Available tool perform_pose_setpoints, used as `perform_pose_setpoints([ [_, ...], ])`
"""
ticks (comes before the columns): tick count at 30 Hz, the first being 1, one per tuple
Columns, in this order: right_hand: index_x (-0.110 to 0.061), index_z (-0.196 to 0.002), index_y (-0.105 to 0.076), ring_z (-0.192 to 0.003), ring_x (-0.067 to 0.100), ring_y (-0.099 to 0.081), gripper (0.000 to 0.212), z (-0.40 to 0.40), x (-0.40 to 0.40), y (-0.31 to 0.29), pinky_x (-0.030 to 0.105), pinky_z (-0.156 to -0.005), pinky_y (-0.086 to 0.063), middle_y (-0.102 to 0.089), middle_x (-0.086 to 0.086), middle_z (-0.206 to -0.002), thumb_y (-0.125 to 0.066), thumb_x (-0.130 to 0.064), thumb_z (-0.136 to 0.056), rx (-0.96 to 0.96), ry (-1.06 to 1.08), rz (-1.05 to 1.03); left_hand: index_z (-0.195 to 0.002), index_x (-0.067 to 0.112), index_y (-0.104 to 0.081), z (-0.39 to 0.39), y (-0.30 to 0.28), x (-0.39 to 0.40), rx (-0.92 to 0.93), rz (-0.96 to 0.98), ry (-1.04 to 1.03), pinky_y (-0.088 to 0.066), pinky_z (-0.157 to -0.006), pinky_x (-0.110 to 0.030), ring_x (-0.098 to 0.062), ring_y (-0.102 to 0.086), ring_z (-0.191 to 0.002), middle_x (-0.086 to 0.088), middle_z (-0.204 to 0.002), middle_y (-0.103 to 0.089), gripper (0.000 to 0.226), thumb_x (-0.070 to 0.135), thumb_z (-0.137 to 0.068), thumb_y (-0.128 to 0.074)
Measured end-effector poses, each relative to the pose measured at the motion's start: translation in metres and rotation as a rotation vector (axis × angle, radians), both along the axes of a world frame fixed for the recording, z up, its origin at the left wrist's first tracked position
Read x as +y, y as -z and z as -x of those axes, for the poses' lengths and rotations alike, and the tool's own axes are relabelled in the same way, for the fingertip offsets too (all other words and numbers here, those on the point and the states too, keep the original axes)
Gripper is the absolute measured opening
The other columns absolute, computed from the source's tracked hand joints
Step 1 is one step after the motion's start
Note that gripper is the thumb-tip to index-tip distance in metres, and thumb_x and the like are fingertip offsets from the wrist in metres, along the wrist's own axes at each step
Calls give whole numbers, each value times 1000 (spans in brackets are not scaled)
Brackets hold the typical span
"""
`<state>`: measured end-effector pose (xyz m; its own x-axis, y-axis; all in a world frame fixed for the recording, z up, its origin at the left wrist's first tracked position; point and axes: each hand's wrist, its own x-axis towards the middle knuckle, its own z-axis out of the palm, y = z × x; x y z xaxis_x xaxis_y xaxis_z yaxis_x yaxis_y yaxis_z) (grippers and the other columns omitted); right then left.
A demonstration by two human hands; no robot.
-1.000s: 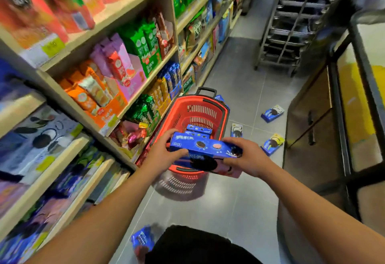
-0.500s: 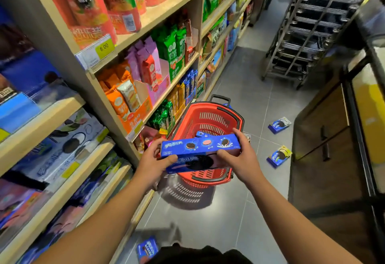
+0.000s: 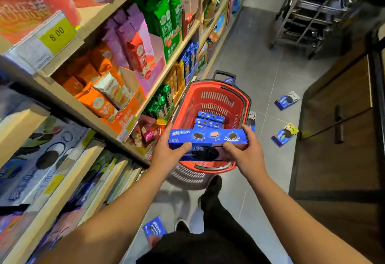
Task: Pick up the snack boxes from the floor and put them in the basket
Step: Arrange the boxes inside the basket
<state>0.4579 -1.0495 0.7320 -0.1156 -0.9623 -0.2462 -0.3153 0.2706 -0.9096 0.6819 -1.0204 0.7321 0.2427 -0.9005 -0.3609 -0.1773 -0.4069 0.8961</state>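
I hold a long blue snack box (image 3: 208, 138) level above the near rim of the red basket (image 3: 187, 105). My left hand (image 3: 166, 151) grips its left end and my right hand (image 3: 248, 149) grips its right end. A second box sits under it, partly hidden. Several blue boxes (image 3: 210, 120) lie inside the basket. More blue boxes lie on the floor: one at the far right (image 3: 286, 100), one nearer (image 3: 284, 134), one beside the basket's right wall (image 3: 251, 120), and one near my feet (image 3: 154, 228).
Shelves of snack bags (image 3: 133, 51) run along the left, close to the basket. A dark wooden cabinet (image 3: 341, 134) stands on the right. A black metal rack (image 3: 320, 13) is at the far end of the grey tiled aisle. My leg and shoe (image 3: 212, 190) are below the basket.
I have straightened up and stepped closer, so the boxes in my hands now sit over the basket's near rim. Both hands keep the same grip.
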Motion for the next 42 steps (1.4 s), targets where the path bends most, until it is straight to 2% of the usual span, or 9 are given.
perform_pose_setpoints([
  [6, -28, -136, -46, -101, 13, -65, 73, 12, -58, 37, 35, -95, -52, -66, -1, -118, -82, -22, -73, -25, 40, -108, -147, 28, -28, 19, 21, -66, -106, -74, 4, -39, -69, 2, 9, -56, -88, 23, -106, -54, 79, 17, -83, -73],
  [8, -32, -134, -47, -98, 13, -67, 72, 14, -72, 49, 35, -93, -53, -69, 1, -113, -82, -25, -71, -36, 38, -142, -146, 24, -31, 21, 30, -84, -126, -101, -7, -45, -78, -5, 12, -57, -80, 22, -101, -57, 80, 17, -80, -76],
  [13, -21, -133, -49, -77, -18, -59, 66, 22, -124, 91, 17, -83, -50, -63, -23, -96, -80, -12, -76, 11, 14, -234, -141, 21, -42, 21, 77, -138, -231, -212, 38, -41, -90, -22, -13, -59, -109, 8, -114, -59, 77, 30, -74, -80],
  [17, -23, -126, -52, -86, -3, -63, 64, 19, -147, 138, 24, -87, -52, -64, -17, -98, -83, -23, -69, 73, 20, -330, -141, 20, -42, 17, 128, -167, -233, -265, 78, -45, -101, -31, -15, -59, -113, 3, -123, -60, 88, 42, -64, -78],
  [21, -20, -131, -51, -94, 12, -64, 69, 12, -160, 216, 32, -92, -51, -65, -7, -105, -83, -25, -70, 113, 43, -431, -136, 17, -44, 13, 208, -189, -225, -341, 114, -47, -96, -27, -14, -62, -104, 2, -117, -62, 90, 50, -57, -72],
  [27, -13, -137, -47, -89, 9, -59, 73, 5, -179, 359, 16, -80, -41, -62, -5, -104, -83, -22, -73, 189, 66, -525, -140, 9, -40, 4, 360, -222, -269, -401, 221, -34, -78, 3, 3, -54, -96, 5, -117, -55, 77, 13, -74, -80],
  [31, -8, -136, -46, -85, 6, -60, 74, -3, -198, 451, 12, -79, -45, -66, -1, -107, -82, -22, -72, 186, 81, -613, -144, 16, -38, 8, 453, -233, -320, -405, 204, -35, -81, -3, -5, -58, -102, 12, -113, -56, 82, 21, -74, -79],
  [34, -12, -126, -52, -97, 20, -65, 69, -6, -208, 507, 35, -94, -50, -68, 3, -111, -80, -31, -65, 215, 84, -628, -146, 19, -36, 13, 507, -237, -365, -431, 182, -29, -77, 4, -2, -54, -102, 9, -115, -59, 81, 23, -77, -78],
  [42, -16, -118, -53, -87, 8, -52, 55, -15, -223, 601, 14, -71, -32, -57, -5, -105, -78, -11, -69, 345, 160, -552, -148, 16, -31, 24, 616, -247, -487, -364, 219, -41, -91, -26, -24, -60, -114, -7, -129, -61, 89, 27, -74, -78],
])
